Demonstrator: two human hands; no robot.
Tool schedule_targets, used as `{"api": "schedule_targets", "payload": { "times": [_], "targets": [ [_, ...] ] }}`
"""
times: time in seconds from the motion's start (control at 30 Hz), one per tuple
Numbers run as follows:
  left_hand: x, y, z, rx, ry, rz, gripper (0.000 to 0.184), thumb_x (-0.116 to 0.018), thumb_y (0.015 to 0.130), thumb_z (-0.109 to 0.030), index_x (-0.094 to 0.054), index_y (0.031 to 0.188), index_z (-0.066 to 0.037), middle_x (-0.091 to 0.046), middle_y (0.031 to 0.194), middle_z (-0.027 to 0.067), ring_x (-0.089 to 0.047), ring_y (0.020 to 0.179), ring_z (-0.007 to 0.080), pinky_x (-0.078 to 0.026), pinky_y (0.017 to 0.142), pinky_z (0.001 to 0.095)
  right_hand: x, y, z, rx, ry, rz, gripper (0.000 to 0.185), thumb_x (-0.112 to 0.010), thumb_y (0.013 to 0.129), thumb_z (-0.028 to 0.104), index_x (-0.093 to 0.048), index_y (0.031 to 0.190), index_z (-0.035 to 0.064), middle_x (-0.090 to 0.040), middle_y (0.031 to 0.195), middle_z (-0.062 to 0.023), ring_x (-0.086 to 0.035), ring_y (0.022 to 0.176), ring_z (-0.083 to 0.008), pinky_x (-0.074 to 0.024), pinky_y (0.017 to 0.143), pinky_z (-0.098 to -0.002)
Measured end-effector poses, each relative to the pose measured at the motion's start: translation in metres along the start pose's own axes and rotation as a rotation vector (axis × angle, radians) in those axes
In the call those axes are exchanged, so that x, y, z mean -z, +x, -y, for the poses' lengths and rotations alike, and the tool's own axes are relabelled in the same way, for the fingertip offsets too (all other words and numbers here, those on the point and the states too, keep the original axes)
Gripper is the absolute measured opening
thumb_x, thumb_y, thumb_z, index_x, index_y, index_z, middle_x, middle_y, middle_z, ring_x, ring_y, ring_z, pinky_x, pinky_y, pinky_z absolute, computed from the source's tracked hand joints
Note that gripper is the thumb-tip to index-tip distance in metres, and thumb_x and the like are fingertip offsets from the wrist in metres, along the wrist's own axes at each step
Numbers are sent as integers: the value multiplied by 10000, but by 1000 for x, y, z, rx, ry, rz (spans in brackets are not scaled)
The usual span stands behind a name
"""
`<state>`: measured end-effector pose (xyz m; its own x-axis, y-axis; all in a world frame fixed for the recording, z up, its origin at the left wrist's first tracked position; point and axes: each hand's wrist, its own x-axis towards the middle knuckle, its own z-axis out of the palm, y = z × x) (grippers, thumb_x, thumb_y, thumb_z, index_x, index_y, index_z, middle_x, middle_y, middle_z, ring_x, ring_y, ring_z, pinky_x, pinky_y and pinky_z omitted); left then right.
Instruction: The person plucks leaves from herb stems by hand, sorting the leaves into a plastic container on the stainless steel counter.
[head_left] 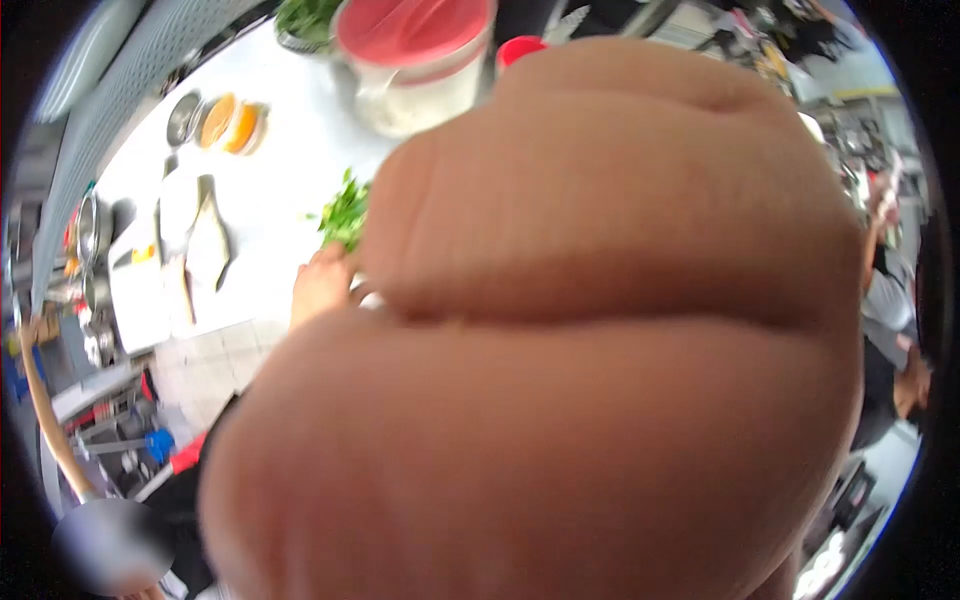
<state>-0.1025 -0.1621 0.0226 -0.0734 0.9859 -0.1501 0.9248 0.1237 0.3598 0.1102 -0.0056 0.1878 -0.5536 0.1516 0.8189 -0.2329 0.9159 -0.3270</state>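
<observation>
My right hand (600, 330) is so close to the camera that it fills the middle and right of the view. It is blurred, with a deep skin crease across it, and its fingers cannot be made out. Beyond its left edge, my left hand (322, 285) rests at the near edge of the white table (280, 195), its visible fingers a little apart beside green leafy herbs (345, 212). Part of that hand and of the herbs is hidden behind my right hand.
A pitcher with a red lid (415, 30) stands at the back, near leafy greens (305, 22). Orange items (230, 124), a small metal bowl (184, 119) and a knife-like tool (208, 240) lie to the left. Other people (890, 290) are at the right edge and lower left.
</observation>
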Motion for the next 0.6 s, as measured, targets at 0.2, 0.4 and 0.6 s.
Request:
{"api": "schedule_targets", "payload": {
  "times": [0.2, 0.4, 0.6],
  "targets": [
    [-15, 78, -26, -227, -32, 42, 260, -797, 736, -89, -707, 975, -43, -708, 979, 197, -654, 965, 398, -519, 834, 491, 65, -1, -26, -1, -199, 29, 185, -758, 705, 164, -588, 765, 121, -600, 795, -12, -564, 595, -167, -411, 457, -308],
    [-17, 85, -25, -228, 100, 158, 241, -786, 756, -92, -718, 984, -56, -714, 963, 181, -666, 934, 385, -527, 818, 462, 109, -17, -25, -29, -189, 29, 180, -754, 694, 205, -601, 762, 139, -597, 777, 14, -587, 590, -169, -425, 444, -322],
    [-25, 94, -29, -248, 33, 54, 52, -683, 807, -54, -709, 852, -50, -714, 889, 144, -658, 904, 331, -510, 759, 433, 112, -16, -22, 1, -123, -7, 179, -751, 682, 245, -615, 758, 158, -593, 760, 40, -610, 586, -171, -439, 430, -336]
  ]
}}
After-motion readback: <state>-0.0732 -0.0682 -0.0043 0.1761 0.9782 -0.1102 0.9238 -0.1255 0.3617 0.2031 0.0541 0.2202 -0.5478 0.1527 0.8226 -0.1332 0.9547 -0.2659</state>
